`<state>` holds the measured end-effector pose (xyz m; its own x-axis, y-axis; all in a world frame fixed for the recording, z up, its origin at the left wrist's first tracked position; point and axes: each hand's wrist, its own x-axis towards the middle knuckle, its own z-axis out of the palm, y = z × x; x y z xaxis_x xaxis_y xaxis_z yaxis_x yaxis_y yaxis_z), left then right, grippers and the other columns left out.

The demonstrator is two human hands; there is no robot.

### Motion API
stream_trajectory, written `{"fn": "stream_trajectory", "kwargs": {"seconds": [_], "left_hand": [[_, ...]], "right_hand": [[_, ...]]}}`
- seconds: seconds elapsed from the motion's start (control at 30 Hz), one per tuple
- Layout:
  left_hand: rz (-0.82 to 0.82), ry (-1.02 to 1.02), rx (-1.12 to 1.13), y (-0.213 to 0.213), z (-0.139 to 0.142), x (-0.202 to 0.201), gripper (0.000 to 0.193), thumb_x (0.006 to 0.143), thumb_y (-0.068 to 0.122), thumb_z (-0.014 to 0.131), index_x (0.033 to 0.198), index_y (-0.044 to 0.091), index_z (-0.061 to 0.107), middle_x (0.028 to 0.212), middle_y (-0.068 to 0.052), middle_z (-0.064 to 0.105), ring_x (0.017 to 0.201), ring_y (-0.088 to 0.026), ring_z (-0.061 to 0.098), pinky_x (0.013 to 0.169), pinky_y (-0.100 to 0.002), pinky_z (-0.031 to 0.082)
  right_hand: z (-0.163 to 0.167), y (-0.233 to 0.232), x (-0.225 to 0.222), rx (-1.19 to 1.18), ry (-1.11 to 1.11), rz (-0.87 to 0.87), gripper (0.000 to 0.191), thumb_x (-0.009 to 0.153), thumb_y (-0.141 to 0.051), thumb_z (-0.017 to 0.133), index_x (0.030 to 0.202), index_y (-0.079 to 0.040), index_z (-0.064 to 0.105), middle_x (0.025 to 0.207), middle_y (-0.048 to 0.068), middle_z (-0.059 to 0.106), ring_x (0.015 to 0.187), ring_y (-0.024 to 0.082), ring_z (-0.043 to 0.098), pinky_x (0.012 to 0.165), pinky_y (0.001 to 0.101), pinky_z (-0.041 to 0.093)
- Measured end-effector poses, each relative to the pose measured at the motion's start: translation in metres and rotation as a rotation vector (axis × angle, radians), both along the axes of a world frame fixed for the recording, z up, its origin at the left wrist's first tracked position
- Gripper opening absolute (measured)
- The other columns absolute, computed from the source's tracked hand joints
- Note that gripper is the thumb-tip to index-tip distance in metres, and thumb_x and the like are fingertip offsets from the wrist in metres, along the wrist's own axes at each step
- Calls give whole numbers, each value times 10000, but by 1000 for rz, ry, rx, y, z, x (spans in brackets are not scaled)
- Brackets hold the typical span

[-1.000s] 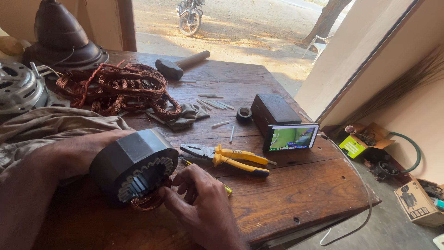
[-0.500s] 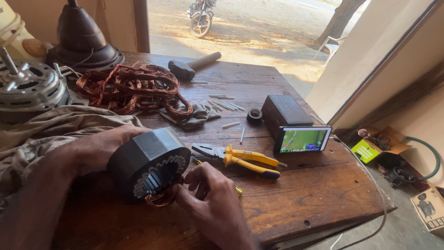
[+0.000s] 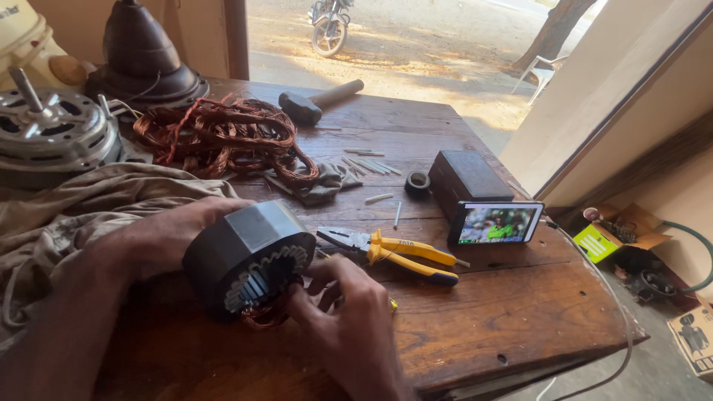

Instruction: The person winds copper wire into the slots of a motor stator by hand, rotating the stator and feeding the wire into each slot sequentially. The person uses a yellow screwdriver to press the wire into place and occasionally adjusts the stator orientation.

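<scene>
Resting near-left on the table (image 3: 520, 312): dark stator (image 3: 249, 256), left hand (image 3: 174, 238) clasped on its far side, right hand (image 3: 349, 319) fingers pinching copper winding (image 3: 264, 315) at its face. Green label, open brown carton (image 3: 620, 234), far right floor.

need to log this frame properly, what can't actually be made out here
Head view only:
- Left hand: its fingers lie behind the dark motor stator, so the grip is hidden.
- Right hand: fingertips at the stator's face cover the copper wire there.
- Fan motor: cut off by the left edge.
- Phone: picture on screen too small to read.
- Cardboard box: cut off by the right edge.
</scene>
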<state>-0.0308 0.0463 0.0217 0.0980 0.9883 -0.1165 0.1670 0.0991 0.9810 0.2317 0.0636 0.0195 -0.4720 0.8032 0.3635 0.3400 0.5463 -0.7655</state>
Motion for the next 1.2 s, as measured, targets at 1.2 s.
{"fn": "stream_trajectory", "kwargs": {"seconds": [1.2], "left_hand": [[10, -29, 50, -3, 0, 1, 458, 728, 92, 810, 1168, -9, 737, 1002, -99, 815, 827, -134, 743, 733, -312, 638]], "right_hand": [[-10, 2, -14, 222, 103, 107, 177, 947, -210, 756, 922, -36, 734, 825, 77, 772, 668, 151, 750, 580, 300, 592]]}}
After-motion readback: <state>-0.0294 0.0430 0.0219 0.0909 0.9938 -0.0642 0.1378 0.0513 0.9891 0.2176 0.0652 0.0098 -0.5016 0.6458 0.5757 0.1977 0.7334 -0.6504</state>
